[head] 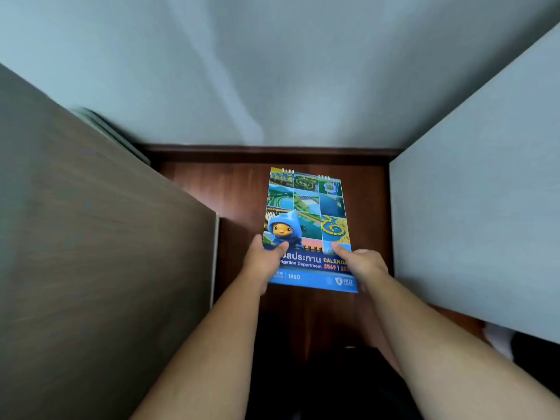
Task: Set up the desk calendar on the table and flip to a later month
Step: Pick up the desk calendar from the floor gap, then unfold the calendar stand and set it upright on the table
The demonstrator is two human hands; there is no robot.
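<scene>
The desk calendar (307, 213) is folded flat, its colourful blue cover facing me with photo tiles, a blue hooded cartoon figure and wire rings along its far edge. I hold it in the air above a reddish-brown wooden floor. My left hand (263, 262) grips its near left corner, thumb on the cover. At the near right corner my right hand (362, 263) grips it the same way, thumb on top. Both forearms reach forward from the bottom of the view.
A dark grey-brown wood-grain surface (91, 253) fills the left side. A pale blue-grey flat surface (485, 207) fills the right. A pale wall (272, 71) with a dark wooden skirting board (272, 153) stands ahead. The wooden floor (230, 192) shows between them.
</scene>
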